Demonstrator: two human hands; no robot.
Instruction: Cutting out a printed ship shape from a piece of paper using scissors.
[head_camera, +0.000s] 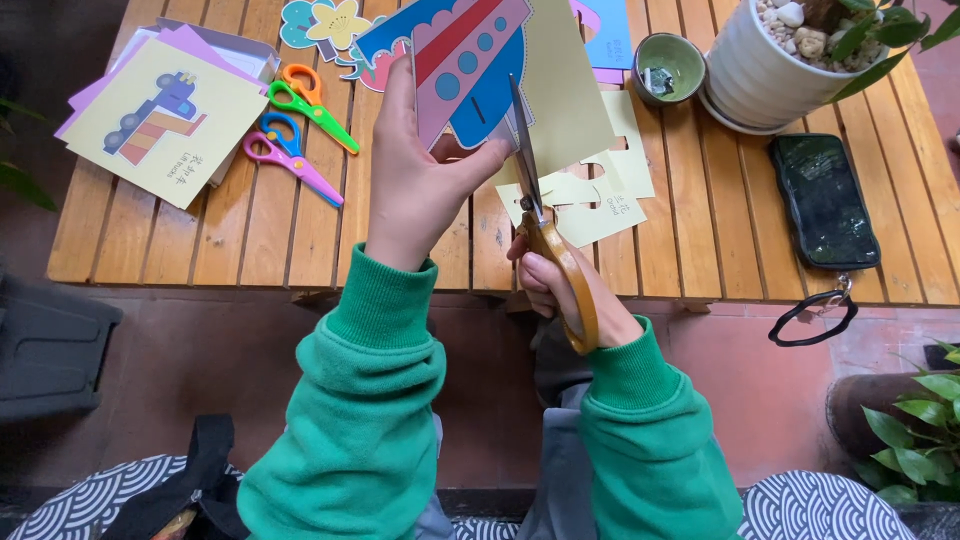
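My left hand (415, 175) holds up a pale yellow paper sheet (560, 95) printed with a red, blue and pink airplane picture (465, 60). My right hand (560, 290) grips orange-handled scissors (555, 255), whose blades (524, 150) point up and away into the sheet beside the airplane. Both arms wear green sleeves. Under the hands, yellow paper offcuts (600, 190) lie on the slatted wooden table (250, 230).
Two small scissors, green-orange (310, 100) and pink-blue (290, 155), lie left of my hands. A stack of paper cards (165, 110) sits far left. A green bowl (670, 65), a white plant pot (770, 70) and a black phone (825, 200) are on the right.
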